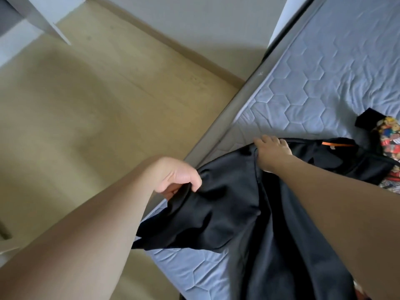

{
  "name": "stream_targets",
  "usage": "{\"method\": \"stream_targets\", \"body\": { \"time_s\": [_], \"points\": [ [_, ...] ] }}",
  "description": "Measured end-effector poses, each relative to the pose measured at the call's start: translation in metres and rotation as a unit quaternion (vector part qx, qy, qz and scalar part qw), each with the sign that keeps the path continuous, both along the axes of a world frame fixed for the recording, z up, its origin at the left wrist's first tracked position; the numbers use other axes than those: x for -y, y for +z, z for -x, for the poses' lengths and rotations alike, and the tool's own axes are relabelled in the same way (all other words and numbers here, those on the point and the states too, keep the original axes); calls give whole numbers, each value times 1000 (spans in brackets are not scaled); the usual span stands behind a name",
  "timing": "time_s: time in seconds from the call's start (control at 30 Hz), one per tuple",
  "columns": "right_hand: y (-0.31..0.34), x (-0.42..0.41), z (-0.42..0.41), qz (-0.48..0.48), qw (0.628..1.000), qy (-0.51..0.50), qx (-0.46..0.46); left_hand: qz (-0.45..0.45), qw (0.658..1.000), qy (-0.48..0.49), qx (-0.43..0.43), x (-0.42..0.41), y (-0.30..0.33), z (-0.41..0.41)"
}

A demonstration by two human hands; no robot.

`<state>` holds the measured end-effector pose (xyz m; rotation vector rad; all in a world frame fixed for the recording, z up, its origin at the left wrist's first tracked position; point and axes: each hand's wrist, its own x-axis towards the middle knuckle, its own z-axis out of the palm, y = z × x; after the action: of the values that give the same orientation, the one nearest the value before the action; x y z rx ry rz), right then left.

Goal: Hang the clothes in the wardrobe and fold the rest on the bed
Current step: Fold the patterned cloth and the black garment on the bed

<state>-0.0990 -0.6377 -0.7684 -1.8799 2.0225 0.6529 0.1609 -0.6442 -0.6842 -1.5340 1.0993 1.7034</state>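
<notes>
A limp, light black garment [227, 202] on the bed [324, 72] is pinched by the left hand [175, 178] and pressed flat-fingered by the right hand [270, 150] (best gripped at the shoulders, probably).

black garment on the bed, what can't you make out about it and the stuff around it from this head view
- Black garment: its type; the lower part is cut off by the bottom edge.
- Left hand: fingertips hidden in the cloth it grips.
- Right hand: whether it pinches or only presses; blurred.
- Patterned cloth: cut off by the right edge, partly under the garment.
- Wardrobe: not in view.
</notes>
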Motion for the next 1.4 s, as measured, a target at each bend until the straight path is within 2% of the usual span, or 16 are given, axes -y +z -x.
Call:
{"method": "stream_targets", "body": {
  "time_s": [0.1,0.17,0.23,0.47,0.67,0.8,0.87,0.93,0.97,1.03,1.07,1.13,1.27,1.3,1.33,1.4],
  "points": [
    [12,-14,-3,1,1000,7,16,219,953,-125,170,-15,-5,-27],
    [20,-24,4,11,1000,11,23,343,856,-243,300,-27,-14,-38],
    [27,-37,24,16,1000,-2,20,423,807,-288,294,-35,-26,-17],
    [27,-92,154,44,977,-208,4,517,792,-308,102,-13,-52,176],
    [-12,-144,282,91,885,-455,46,558,773,-303,11,7,-114,326],
    [-45,-169,334,113,828,-545,70,529,789,-312,6,9,-156,381],
    [-61,-177,351,134,818,-552,91,539,769,-344,-11,6,-172,388],
    [-72,-182,365,160,824,-534,100,565,780,-268,-14,11,-176,385],
    [-76,-183,373,169,828,-525,105,580,784,-221,22,15,-172,382],
    [-83,-181,390,182,817,-538,100,624,747,-188,129,22,-166,378],
    [-85,-179,400,186,794,-571,95,647,722,-188,157,20,-164,381],
    [-87,-178,418,186,723,-659,96,700,677,-201,108,3,-160,405],
    [-98,-193,443,216,632,-731,140,732,588,-300,-168,-61,-159,504],
    [-101,-199,452,228,605,-746,157,693,603,-341,-201,-78,-158,531],
    [-103,-205,462,238,568,-767,183,630,647,-381,-200,-93,-160,551],
    [-106,-216,479,247,466,-806,266,482,734,-463,-124,-114,-178,571]
  ]
}}
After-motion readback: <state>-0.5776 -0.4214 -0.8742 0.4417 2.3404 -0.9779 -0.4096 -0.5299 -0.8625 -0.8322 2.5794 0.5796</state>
